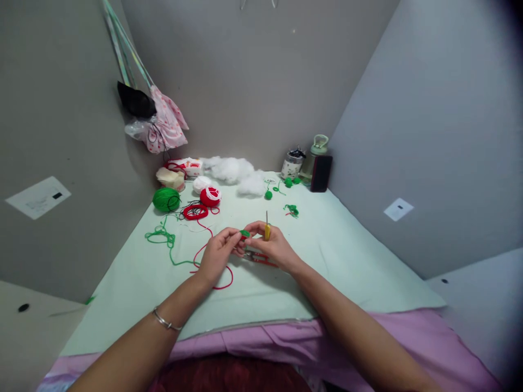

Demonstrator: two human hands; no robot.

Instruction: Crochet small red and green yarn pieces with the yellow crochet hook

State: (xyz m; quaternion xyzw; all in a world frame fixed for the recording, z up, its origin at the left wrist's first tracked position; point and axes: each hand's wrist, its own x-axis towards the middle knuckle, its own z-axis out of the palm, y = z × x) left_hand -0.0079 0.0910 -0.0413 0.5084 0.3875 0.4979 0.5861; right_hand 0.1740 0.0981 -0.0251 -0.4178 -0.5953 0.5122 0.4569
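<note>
My left hand (pixel 219 249) pinches a small green and red crochet piece (pixel 244 234) between thumb and fingertips. From the other side, my right hand (pixel 274 246) meets it with its fingertips. A crochet hook (pixel 267 232) with a yellow handle is tucked in my right hand, its thin metal shaft pointing up. Just below the hands lie orange-handled thread snips (pixel 261 259), partly covered by my right hand. Red yarn (pixel 225 286) loops on the cloth beside and under my left wrist, and a strand of green yarn (pixel 180 263) runs towards that hand.
A green yarn ball (pixel 166 200) and a red and white ball (pixel 211 197) sit at back left, near white stuffing (pixel 232 170). Small green balls (pixel 268 195), a phone (pixel 321 174), a bottle (pixel 320 146) and a decorated can (pixel 292 165) stand at back right. Grey walls enclose the table.
</note>
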